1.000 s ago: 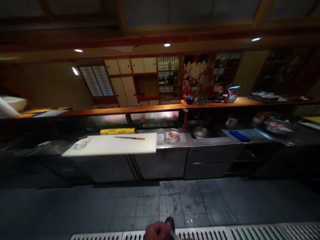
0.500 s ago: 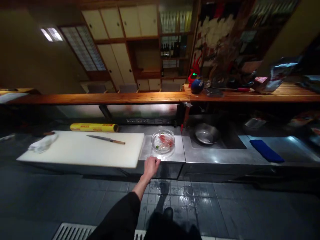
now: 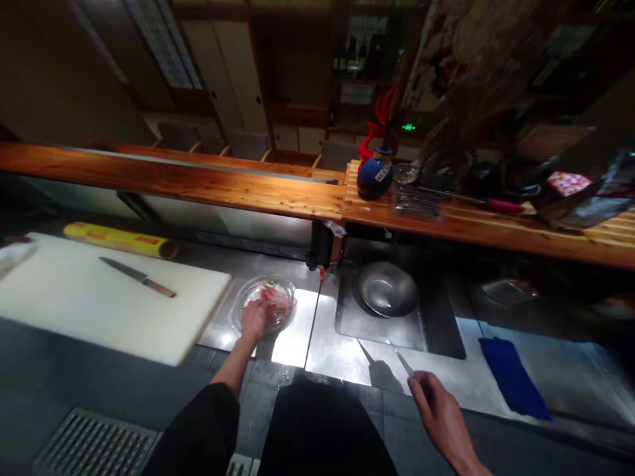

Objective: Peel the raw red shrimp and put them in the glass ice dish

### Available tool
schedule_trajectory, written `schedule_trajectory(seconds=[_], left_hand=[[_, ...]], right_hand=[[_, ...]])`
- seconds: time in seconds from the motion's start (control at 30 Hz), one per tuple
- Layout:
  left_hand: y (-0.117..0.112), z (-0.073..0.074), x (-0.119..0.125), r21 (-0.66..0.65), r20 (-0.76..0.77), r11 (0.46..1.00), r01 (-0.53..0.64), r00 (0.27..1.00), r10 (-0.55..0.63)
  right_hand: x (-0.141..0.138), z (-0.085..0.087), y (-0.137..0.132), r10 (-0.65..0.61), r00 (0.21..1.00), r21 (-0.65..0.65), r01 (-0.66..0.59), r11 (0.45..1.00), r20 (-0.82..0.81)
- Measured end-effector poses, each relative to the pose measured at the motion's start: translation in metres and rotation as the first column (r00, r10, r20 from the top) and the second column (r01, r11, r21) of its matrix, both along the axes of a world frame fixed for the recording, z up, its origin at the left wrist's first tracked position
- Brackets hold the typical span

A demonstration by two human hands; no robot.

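Observation:
A round clear glass bowl (image 3: 238,314) holds water with red pieces and a small green bit in it. My left hand (image 3: 255,317) reaches over its near rim, fingers bent down among the red pieces; whatever the fingertips pinch is hidden. Out to the right, above the front edge of the steel counter, my right hand (image 3: 439,413) grips a thin silvery pointed tool (image 3: 401,359), too small and blurred to name. Its tip points up and left towards the sink, and its shadow falls on the steel.
A white cutting board (image 3: 104,301) lies left with a wooden-handled knife (image 3: 139,277). Behind it is a yellow roll (image 3: 122,240). A metal bowl (image 3: 387,291) sits in the sink (image 3: 381,332). Right lies a blue cloth (image 3: 516,380). A wooden ledge (image 3: 238,192) with a blue jar (image 3: 374,175) runs behind.
My left hand has gone from the counter's front edge into the glass bowl. My right hand has come into view with the silvery tool. The view has shifted right and closer.

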State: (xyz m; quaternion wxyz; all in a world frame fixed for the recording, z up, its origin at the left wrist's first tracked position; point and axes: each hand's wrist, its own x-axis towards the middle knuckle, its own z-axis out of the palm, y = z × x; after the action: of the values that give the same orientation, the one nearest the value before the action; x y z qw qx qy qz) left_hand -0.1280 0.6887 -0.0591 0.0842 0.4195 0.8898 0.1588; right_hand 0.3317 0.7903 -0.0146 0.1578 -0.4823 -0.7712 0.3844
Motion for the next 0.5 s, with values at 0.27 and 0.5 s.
schedule_trajectory(seconds=[0.27,0.5], left_hand=[[-0.02,0.007,-0.014,0.218,0.087,0.917,-0.335,0.942,0.324],[-0.016,0.015,-0.008,0.357,0.225,0.844,-0.4,0.914,0.338]], right_hand=[[-0.125,-0.021,0.066,-0.03,0.994,-0.07,0.023,0.997,-0.101],[-0.319,-0.074,0.02,0.128,0.991,-0.161,-0.13,0.978,-0.025]])
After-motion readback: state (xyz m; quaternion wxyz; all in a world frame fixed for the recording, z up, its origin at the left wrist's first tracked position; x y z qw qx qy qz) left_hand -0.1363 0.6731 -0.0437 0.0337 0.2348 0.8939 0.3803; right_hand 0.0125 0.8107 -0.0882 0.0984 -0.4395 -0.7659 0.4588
